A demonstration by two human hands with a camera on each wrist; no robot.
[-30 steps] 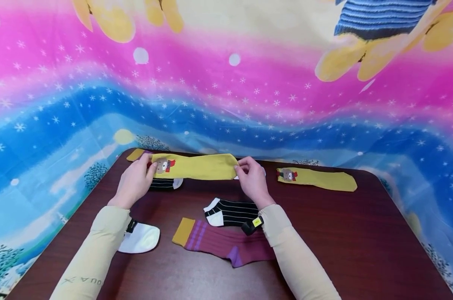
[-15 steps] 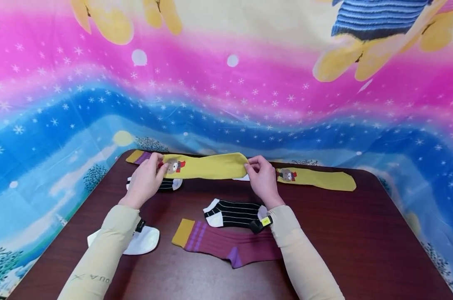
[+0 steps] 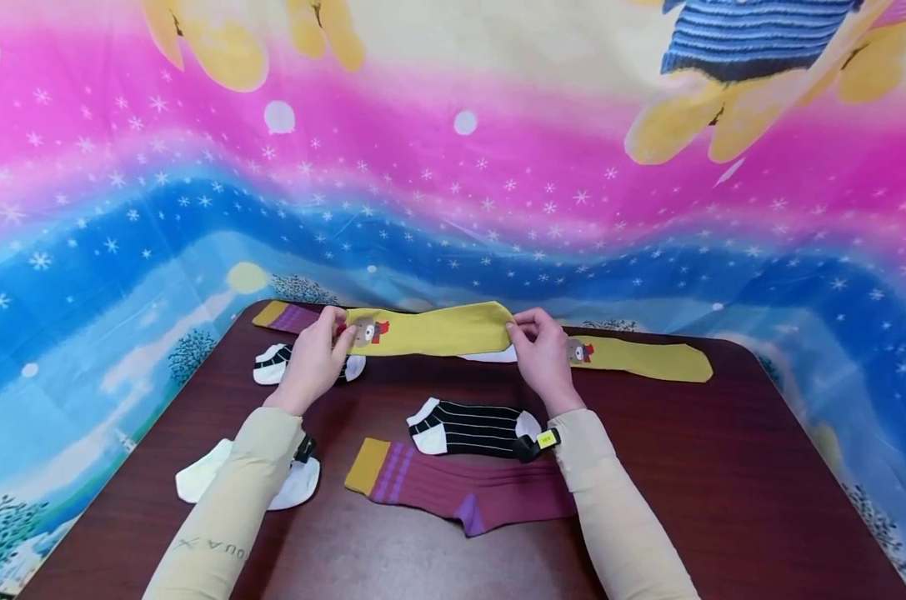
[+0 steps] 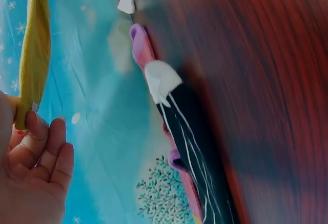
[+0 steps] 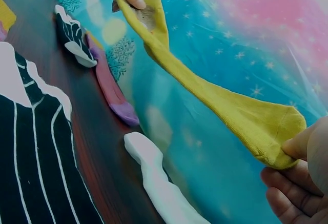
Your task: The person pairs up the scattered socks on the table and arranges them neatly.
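Observation:
A yellow sock [image 3: 437, 330] with a bear in a red scarf is stretched level above the far part of the table. My left hand [image 3: 313, 358] pinches its bear-patterned end; my right hand [image 3: 546, 357] pinches the other end, thumb in front. In the right wrist view the yellow sock [image 5: 215, 101] slants between both hands, raised off the table. A second yellow bear sock [image 3: 648, 358] lies flat at the back right, its bear end partly hidden by my right hand. Behind the held sock, a white sock [image 3: 490, 356] shows only partly.
On the dark wood table [image 3: 760, 483] lie a black striped ankle sock [image 3: 471, 427], a maroon sock [image 3: 453, 492] and a white sock [image 3: 205, 473] partly under my left forearm. At the back left are another striped sock [image 3: 272, 365] and maroon sock [image 3: 295, 317]. A printed cloth [image 3: 453, 208] hangs behind.
Both hands have shifted to the right, carrying the stretched yellow sock with them. More of the back-left socks is uncovered, and my right hand now covers part of the second yellow sock.

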